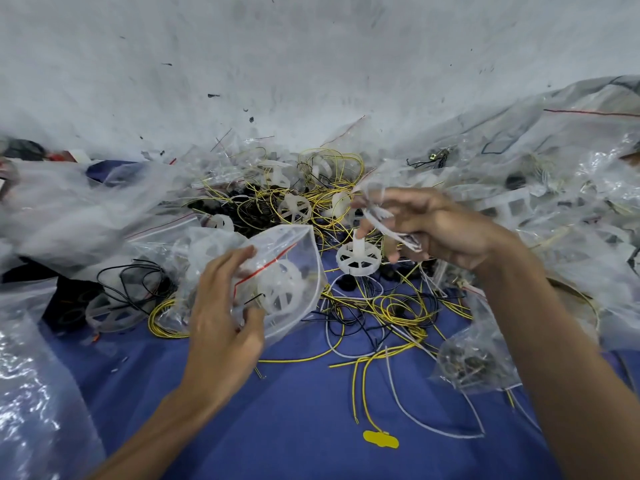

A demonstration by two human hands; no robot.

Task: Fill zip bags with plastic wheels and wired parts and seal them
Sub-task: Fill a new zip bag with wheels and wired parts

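Now, centre frame, the left grip holds the zip bag with one wheel inside, the right grip pinches a second wheel just beside its mouth, and white strands tangled there could snag and drag it out.

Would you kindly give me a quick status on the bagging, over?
Left hand grips zip bag, one wheel inside, unsealed. Right hand pinches second wheel by its stem. Tangled wires beneath, over.

No text, label, brand, number or sign can be read on anything in view
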